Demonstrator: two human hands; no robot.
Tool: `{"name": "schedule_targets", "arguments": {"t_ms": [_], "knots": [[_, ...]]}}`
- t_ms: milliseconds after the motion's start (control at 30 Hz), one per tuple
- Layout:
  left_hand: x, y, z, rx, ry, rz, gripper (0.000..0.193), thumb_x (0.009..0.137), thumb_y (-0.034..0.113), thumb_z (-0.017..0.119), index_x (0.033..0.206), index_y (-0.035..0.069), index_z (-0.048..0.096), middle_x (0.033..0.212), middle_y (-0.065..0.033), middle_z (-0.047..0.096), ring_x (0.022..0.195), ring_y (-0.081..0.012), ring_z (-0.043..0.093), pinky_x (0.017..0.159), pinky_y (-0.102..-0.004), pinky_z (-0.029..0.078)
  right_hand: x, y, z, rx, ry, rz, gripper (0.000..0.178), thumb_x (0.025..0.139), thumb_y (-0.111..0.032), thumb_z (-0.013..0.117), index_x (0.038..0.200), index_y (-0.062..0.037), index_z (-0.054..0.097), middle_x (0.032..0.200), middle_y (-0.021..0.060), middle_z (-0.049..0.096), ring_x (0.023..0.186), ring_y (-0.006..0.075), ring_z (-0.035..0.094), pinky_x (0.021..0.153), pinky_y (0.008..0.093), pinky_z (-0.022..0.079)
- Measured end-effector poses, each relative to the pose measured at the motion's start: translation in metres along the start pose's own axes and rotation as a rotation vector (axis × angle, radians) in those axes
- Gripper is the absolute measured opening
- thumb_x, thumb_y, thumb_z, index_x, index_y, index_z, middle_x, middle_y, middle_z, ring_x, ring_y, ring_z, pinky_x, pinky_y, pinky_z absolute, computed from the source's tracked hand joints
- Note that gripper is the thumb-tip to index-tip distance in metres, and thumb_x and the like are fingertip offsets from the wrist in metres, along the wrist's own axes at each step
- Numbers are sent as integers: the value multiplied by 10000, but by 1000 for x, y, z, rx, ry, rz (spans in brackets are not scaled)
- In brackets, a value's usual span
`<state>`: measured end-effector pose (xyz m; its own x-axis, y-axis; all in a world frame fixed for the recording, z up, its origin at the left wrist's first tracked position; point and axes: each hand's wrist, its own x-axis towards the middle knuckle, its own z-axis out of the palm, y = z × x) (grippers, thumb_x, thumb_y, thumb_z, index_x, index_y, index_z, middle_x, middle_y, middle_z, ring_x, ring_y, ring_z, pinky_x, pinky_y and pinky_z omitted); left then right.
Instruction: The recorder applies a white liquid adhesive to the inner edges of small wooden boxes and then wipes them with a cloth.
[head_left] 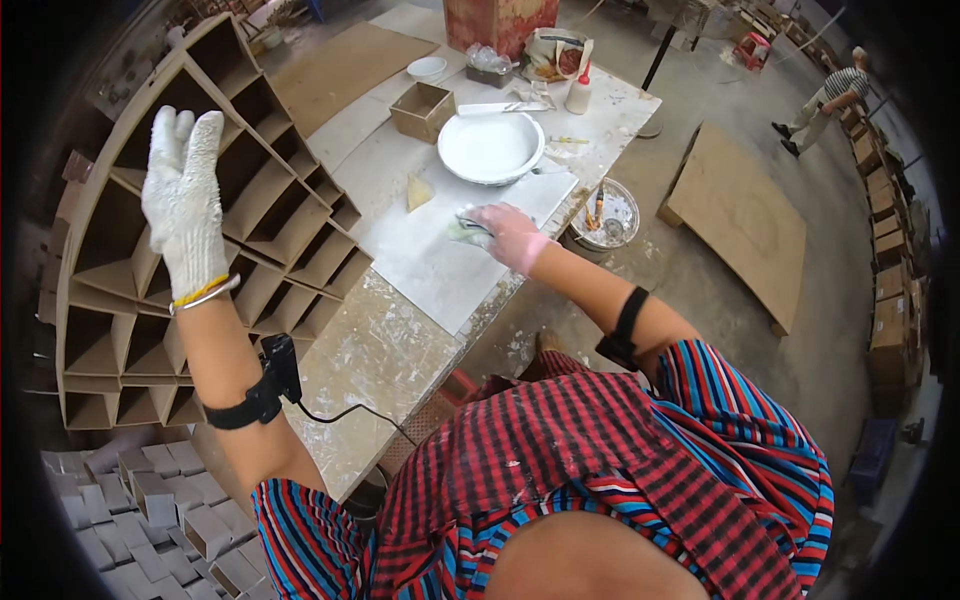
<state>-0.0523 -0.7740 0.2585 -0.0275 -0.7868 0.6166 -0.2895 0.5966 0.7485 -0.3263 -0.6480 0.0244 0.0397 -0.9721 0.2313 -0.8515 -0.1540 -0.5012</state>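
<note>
Grasps a crumpled rag point(468, 230) in the right hand point(510, 235), thinly gloved in pink, with the rag resting on a white sheet point(435, 280) spread over the bench point(390, 340). Holds up the left hand point(185, 185) in a white knit glove, with fingers stretched out and grip released, in front of a curved shelf point(258, 205); cannot tell whether touching it.

Has a pale wedge point(418, 192) on the sheet, left of the right hand and slightly beyond it. Has a white basin point(443, 148) just beyond the right hand, with a white strip point(500, 108) at its far side. Farther beyond that hand, has an open brown box point(422, 122), a small bowl point(427, 68), a red-capped bottle point(578, 95), a bag point(550, 60) and a large red box point(490, 25).

To the right of the right hand, past the bench edge, has a smeared bucket point(628, 228) with a brush point(598, 205) upright in it; farther right, a wooden panel point(740, 230). Well beyond, shows another person point(830, 95) in a striped top. Well below the left hand, shows many grey boxes point(150, 500).
</note>
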Motion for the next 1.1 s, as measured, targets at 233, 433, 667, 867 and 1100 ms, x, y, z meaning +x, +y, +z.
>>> {"name": "schedule_targets", "arguments": {"t_ms": [233, 433, 667, 867, 1100], "knots": [[13, 2, 29, 154, 63, -99, 592, 864, 292, 605, 1307, -39, 398, 1299, -157, 475, 1192, -203, 464, 1003, -281, 350, 76, 75, 85, -440, -187, 144, 226, 848, -170, 507, 1046, -95, 584, 976, 134, 607, 923, 292, 587, 780, 394, 470], [43, -13, 42, 409, 190, -196, 781, 778, 400, 689, 1267, -126, 382, 1279, -228, 465, 1192, -237, 441, 1016, -306, 295, 166, 71, 106, -317, -397, 26, 433, 749, -12, 531, 1168, -124, 541, 1123, 114, 526, 1072, 251, 529, 828, 362, 467], [54, -8, 58, 239, 285, -270, 392, 778, 161, 721, 1052, -54, 540, 1000, -97, 599, 867, -130, 540, 805, -250, 426, 201, 116, 139, -292, -711, -23, 341, 799, -32, 512, 1132, -76, 573, 1071, 174, 596, 938, 324, 617, 753, 411, 510], [58, -15, 62, 378, 332, -173, 406, 852, 195, 630, 1155, -49, 514, 1096, -85, 583, 979, -158, 536, 869, -273, 408, 223, 106, 131, -212, -726, 20, 261, 805, -76, 541, 1051, -37, 619, 1016, 183, 633, 967, 322, 611, 783, 383, 500], [-3, 81, 89, 733, 595, -323, 273, 848, 111, 603, 1056, -63, 574, 939, -88, 610, 784, -151, 550, 713, -277, 458, 199, 104, 80, 827, -688, 125, 439, 819, -173, 612, 1227, -44, 512, 1063, 99, 639, 950, 222, 603, 812, 336, 461]]}}
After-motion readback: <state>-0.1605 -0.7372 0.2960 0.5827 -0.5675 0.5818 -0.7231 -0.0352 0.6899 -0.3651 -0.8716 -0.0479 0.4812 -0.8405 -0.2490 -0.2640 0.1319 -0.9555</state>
